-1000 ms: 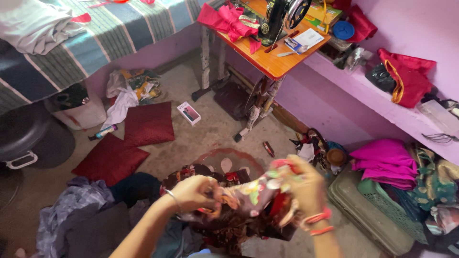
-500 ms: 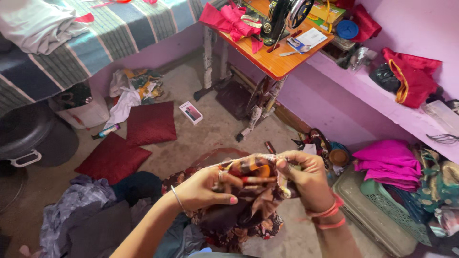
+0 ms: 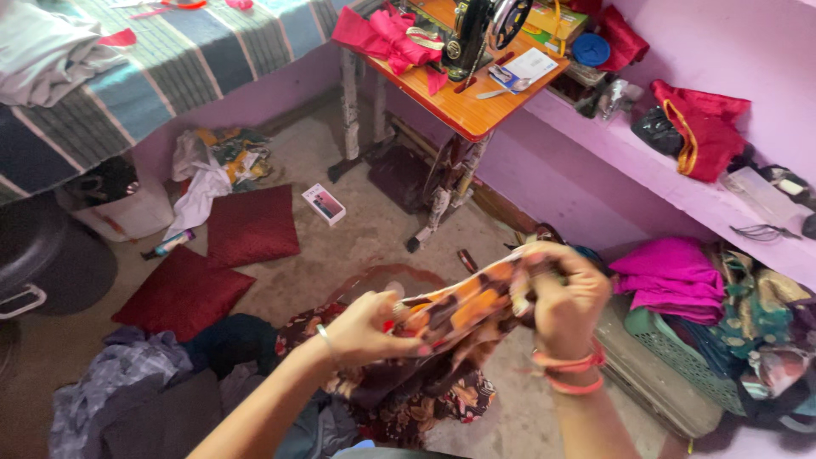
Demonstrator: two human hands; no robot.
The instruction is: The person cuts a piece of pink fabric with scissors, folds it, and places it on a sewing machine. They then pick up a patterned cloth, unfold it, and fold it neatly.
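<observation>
An orange, brown and dark patterned cloth (image 3: 455, 314) is stretched between both hands above the floor. My left hand (image 3: 361, 331) pinches its lower left end, with a thin bangle on the wrist. At the upper right end my right hand (image 3: 557, 297) is closed around a bunched part, pink bangles on that wrist. The rest of the cloth hangs down onto a dark floral heap (image 3: 416, 399) under my hands.
Two maroon cushions (image 3: 217, 259) and a small white box (image 3: 324, 204) lie on the floor to the left. A sewing machine table (image 3: 450, 93) stands ahead. A pink shelf (image 3: 671, 178) with clothes runs along the right; a green basket (image 3: 680, 357) sits below it.
The cloth has been pulled out longer between my hands. My right hand rose and moved right, my left hand dropped lower left, and the view shifted slightly.
</observation>
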